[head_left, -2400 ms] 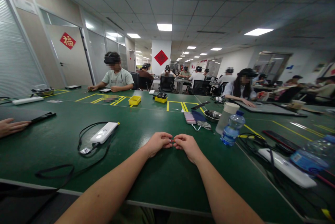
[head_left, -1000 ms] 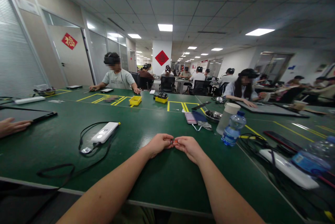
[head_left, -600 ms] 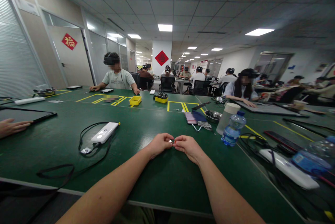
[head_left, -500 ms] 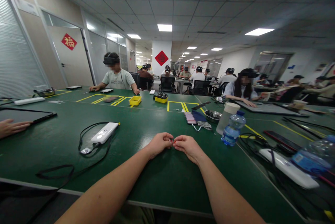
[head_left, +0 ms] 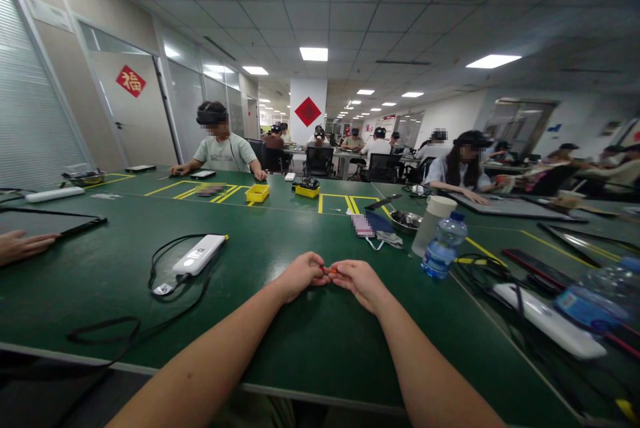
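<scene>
My left hand (head_left: 303, 277) and my right hand (head_left: 360, 281) meet above the green table (head_left: 330, 348), fingertips nearly touching. Both are closed in a pinch. A small orange-red piece (head_left: 333, 271) shows at the tips of my right fingers; its kind is too small to make out. Between my left thumb and forefinger a speck of red shows, and the fingers hide most of it. I cannot tell whether the two bits of colour belong to one thing.
A white power bank (head_left: 200, 255) with a black cable lies at left. To the right stand a water bottle (head_left: 444, 248) and a pale tumbler (head_left: 433, 225). Farther off are a metal bowl (head_left: 406, 220), a yellow tray (head_left: 257, 194) and co-workers; another person's hand (head_left: 25, 246) rests at far left.
Both hands stay in nearly the same place, with slight finger movement. More orange-red shows at my right fingertips, and the dark bit between the hands is no longer visible.
</scene>
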Demonstrator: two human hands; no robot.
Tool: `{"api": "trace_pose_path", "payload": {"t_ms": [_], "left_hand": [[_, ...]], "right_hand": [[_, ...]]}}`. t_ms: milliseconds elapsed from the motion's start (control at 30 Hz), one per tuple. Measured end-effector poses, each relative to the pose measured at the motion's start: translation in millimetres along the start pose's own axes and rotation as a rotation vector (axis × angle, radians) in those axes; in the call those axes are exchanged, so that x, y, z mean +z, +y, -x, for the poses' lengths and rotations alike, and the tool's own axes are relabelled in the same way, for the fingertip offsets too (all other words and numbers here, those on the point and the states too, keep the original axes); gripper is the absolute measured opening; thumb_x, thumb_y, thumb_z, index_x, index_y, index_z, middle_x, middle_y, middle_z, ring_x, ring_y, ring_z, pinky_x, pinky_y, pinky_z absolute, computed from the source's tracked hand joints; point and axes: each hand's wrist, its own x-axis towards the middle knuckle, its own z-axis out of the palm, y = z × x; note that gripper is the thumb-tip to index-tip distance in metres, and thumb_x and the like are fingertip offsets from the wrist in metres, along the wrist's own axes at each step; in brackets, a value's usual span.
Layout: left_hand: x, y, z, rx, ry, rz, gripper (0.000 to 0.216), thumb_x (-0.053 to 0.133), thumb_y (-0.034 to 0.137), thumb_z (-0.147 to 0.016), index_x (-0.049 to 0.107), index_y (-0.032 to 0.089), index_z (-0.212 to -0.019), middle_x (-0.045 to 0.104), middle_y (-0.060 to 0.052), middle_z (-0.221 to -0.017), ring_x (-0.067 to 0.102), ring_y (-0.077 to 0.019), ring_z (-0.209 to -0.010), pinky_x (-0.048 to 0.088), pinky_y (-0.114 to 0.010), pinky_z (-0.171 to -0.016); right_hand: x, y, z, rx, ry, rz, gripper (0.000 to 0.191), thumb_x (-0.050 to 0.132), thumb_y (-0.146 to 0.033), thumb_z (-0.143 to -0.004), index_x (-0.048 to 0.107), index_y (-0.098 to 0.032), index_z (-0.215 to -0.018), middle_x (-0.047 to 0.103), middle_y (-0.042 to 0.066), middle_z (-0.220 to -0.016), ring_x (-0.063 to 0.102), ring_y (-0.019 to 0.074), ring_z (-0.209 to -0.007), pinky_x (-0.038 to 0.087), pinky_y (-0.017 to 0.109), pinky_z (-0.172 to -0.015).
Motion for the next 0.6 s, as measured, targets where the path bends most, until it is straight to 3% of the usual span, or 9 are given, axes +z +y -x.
{"api": "trace_pose_path", "payload": {"t_ms": [333,500,600], "left_hand": [[-0.8,6.8,5.6,-0.032,-0.021,-0.031,0.027,0.052,0.005,-0.067,0.047,0.015,-0.091,0.063,-0.008,-0.08,0.063,-0.0127,-0.059,0.049,-0.02,-0.05],[-1.0,8.2,8.2,-0.005,-0.112,0.068,0.019,0.053,0.007,-0.07,0.052,0.012,-0.089,0.063,-0.008,-0.078,0.063,-0.011,-0.061,0.051,-0.021,-0.058],[0.9,6.2,7.6,0.01,-0.086,0.053,0.019,0.057,0.009,-0.069,0.053,0.012,-0.087,0.062,-0.006,-0.076,0.064,-0.0119,-0.064,0.052,-0.023,-0.063]], "right_hand": [[-0.7,3.4,0.9,-0.045,0.011,0.062,0.015,0.067,-0.013,-0.064,0.062,-0.011,-0.078,0.068,0.009,-0.078,0.066,0.0156,-0.071,0.054,0.026,-0.067],[3.2,-1.9,4.9,-0.078,-0.006,0.047,0.018,0.07,-0.016,-0.062,0.062,-0.012,-0.077,0.066,0.006,-0.075,0.066,0.0157,-0.07,0.053,0.025,-0.066],[3.8,-3.5,4.5,-0.062,0.005,0.002,0.016,0.068,-0.022,-0.066,0.062,-0.011,-0.075,0.066,0.007,-0.073,0.065,0.0149,-0.068,0.053,0.026,-0.066]]}}
